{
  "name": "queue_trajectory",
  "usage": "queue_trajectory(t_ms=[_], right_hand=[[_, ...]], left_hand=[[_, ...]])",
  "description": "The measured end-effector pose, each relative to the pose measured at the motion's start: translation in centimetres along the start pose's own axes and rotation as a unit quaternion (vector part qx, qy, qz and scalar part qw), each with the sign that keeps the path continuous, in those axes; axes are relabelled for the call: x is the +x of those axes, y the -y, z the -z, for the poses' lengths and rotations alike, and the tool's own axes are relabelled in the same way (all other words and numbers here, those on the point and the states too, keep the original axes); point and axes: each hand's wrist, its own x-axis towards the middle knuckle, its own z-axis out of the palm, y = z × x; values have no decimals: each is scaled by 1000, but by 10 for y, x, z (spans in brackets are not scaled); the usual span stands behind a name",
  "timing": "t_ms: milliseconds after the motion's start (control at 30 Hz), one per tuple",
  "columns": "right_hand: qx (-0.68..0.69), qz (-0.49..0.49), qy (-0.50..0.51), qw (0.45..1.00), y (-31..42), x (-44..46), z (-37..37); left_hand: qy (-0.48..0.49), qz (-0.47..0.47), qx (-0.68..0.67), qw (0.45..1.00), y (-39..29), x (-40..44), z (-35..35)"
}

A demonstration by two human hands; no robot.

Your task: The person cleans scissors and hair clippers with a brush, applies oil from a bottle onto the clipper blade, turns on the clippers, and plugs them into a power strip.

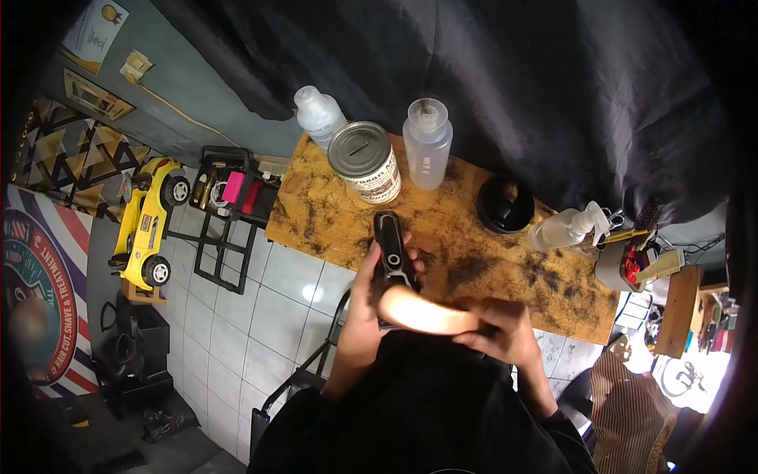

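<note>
My left hand (365, 296) is wrapped around a black hair clipper (388, 241) with a silvery blade end, held upright over the table's front edge. In my right hand (505, 328) is a curved, pale wooden brush (426, 313), gripped at its right end between thumb and fingers. Its left end lies against or just in front of the clipper's lower end; I cannot tell whether they touch. Any bristles are hidden from this side. Beyond the clipper, on the table, stands a large labelled tin (365, 162) with a slot in its lid.
On the stained wooden table (466, 276) stand a clear plastic bottle (427, 146), a whitish bottle (318, 114), a black bowl (505, 204) and a spray bottle (564, 227). A dark curtain hangs behind. Left on the floor are a black metal frame (221, 253) and a yellow toy car (146, 225).
</note>
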Motion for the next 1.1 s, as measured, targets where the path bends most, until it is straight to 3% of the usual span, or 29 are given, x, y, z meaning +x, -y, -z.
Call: queue_trajectory(t_ms=[33,100,167,233,300,333,367,433,467,567,633,700,733,833,900,967,1033,1100], right_hand=[[-6,10,12,1000,-1,-1,-2],[10,-41,33,999,-1,-4,-6],[-9,-22,14,1000,1,2,-16],[-33,-3,-8,999,6,14,-24],[12,-4,-95,995,12,26,-29],[-30,-40,-139,989,15,29,-30],[-35,-116,-147,982,12,31,-28],[-19,-128,-205,970,6,32,-22],[36,-97,-228,968,-3,27,-23],[67,-75,-142,985,-17,1,-12],[28,1,-80,996,-13,-2,-8],[45,-15,-17,999,-10,0,-15],[42,5,-21,999,-6,5,-20],[22,5,-45,999,10,24,-19],[-40,-1,-124,991,19,33,-17],[-16,-102,-185,977,20,36,-13],[11,-85,-233,969,8,31,-10],[61,-96,-171,979,-5,15,-3]], left_hand=[[27,8,-18,999,-2,1,1],[-21,-4,2,1000,-2,1,-4],[-34,-42,30,998,13,8,7],[-48,39,53,997,23,10,13],[-143,-50,166,975,41,3,9],[-138,-74,230,961,36,2,-6],[-135,-44,153,978,31,3,-27],[-94,-53,88,990,21,3,-24],[-143,-68,94,983,21,1,-26],[-136,-62,26,988,7,-1,-26],[-144,-66,49,986,1,5,-15],[-79,-43,33,995,9,7,-11],[-141,-43,-23,989,18,12,-9],[-11,41,47,998,27,15,0],[-103,-120,291,943,36,2,-23],[-150,-54,168,973,29,10,-30],[-4,-30,95,995,19,12,-20],[-57,-45,89,993,14,10,-29]])
